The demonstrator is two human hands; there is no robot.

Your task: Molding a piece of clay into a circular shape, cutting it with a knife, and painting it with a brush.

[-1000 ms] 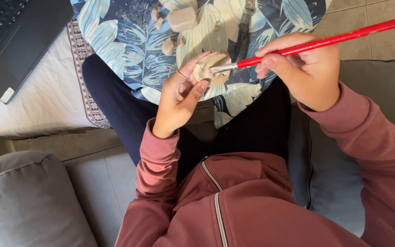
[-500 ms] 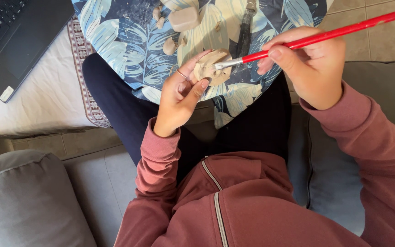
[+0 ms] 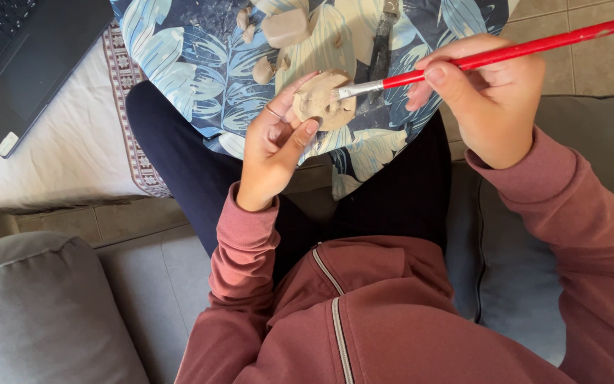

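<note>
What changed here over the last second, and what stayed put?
The right hand tilted the red paintbrush slightly, its far end dropping a little, while the bristles stayed on the clay piece. The left hand kept holding that piece. Nothing was picked up or let go; the laptop and leaf-patterned cloth stayed put.

The clay disc (image 3: 323,99) looks matt, tan and slightly rough. The brush (image 3: 506,51) has a glossy red handle and a shiny metal ferrule. Under them, a smooth leaf-print cloth (image 3: 193,64); at upper left, a matt black laptop (image 3: 23,64); at lower left, a woven grey cushion (image 3: 37,313).
</note>
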